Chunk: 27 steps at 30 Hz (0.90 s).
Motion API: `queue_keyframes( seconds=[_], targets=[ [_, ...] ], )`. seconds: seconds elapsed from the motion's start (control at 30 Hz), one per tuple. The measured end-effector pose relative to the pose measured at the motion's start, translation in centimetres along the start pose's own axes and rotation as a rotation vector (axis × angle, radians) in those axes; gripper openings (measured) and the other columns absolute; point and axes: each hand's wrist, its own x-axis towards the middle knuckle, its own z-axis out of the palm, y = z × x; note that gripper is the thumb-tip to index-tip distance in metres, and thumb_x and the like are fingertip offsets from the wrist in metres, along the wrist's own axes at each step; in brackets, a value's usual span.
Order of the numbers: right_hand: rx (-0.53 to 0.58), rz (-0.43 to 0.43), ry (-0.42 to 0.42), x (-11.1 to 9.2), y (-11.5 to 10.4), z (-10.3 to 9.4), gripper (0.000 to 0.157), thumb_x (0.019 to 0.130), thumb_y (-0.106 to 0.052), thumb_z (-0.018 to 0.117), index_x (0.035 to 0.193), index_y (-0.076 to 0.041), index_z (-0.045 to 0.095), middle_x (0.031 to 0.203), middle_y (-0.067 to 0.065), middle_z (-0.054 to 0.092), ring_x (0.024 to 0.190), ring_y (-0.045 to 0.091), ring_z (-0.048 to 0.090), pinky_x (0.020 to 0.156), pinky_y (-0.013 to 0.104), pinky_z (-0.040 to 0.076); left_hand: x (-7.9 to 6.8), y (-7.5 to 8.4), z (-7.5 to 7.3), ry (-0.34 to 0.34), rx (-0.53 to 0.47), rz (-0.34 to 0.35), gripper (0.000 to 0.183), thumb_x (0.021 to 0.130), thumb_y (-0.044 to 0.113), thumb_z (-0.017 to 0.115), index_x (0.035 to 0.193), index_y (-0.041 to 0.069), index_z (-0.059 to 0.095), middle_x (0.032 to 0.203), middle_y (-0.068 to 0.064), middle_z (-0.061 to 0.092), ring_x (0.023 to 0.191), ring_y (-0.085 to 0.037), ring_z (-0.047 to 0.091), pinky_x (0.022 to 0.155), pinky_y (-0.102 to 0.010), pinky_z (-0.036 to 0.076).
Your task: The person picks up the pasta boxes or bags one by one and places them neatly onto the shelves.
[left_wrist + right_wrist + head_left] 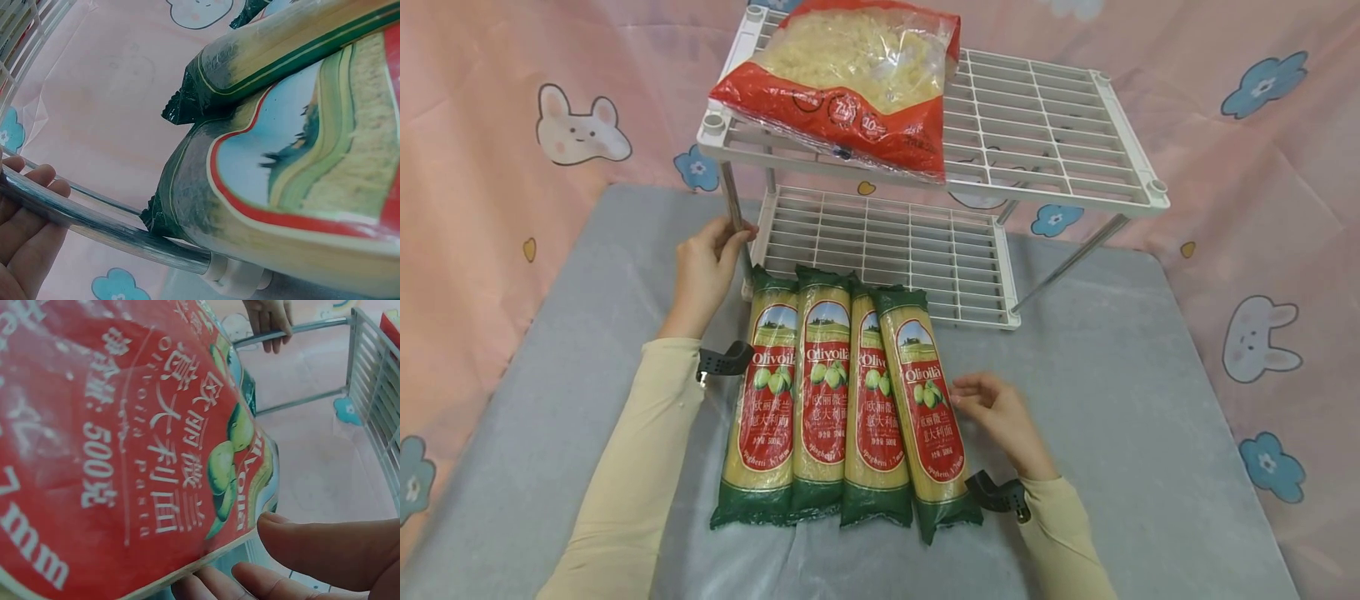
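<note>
My left hand (706,262) grips the front left metal post (730,196) of a white two-tier rack; in the left wrist view the fingers (40,178) show behind the metal tube. Several green-ended packs of spaghetti lie side by side in front of the rack, their upper ends at its lower shelf (887,242). The rightmost pack of spaghetti (925,408) slants, its top overlapping its neighbour. At its right edge is my right hand (1000,417), fingers loosely extended, fingertips right at the wrapper. In the right wrist view the thumb (325,547) points along that edge.
A red and clear bag of pasta (857,75) lies on the left of the upper shelf (1037,125), overhanging its front edge. Grey cloth (1120,400) covers the table. A pink patterned curtain (1247,233) hangs behind and at the sides.
</note>
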Motion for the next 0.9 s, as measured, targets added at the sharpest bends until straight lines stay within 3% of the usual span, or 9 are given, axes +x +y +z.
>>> queue_keyframes(
  seconds=[0.5,0.9],
  targets=[
    [0.02,0.039,-0.073,0.2,0.74,0.67,0.036,0.088,-0.006,0.064,0.115,0.014,0.053,0.101,0.022,0.064,0.084,0.021,0.064,0.075,0.029,0.053,0.01,0.06,0.05,0.012,0.012,0.0,0.023,0.098,0.013,0.052,0.108,-0.004,0.064,0.105,-0.021,0.067,0.102,-0.031,0.064,0.09,-0.045,0.049],
    [-0.039,0.059,-0.117,0.51,0.88,0.91,0.037,0.089,-0.013,0.065,0.112,0.015,0.056,0.091,0.014,0.067,0.072,0.014,0.061,0.065,0.029,0.052,0.03,-0.21,0.13,0.014,0.017,0.008,0.023,0.097,0.013,0.053,0.107,-0.005,0.064,0.104,-0.02,0.068,0.101,-0.03,0.065,0.089,-0.044,0.049]
  ],
)
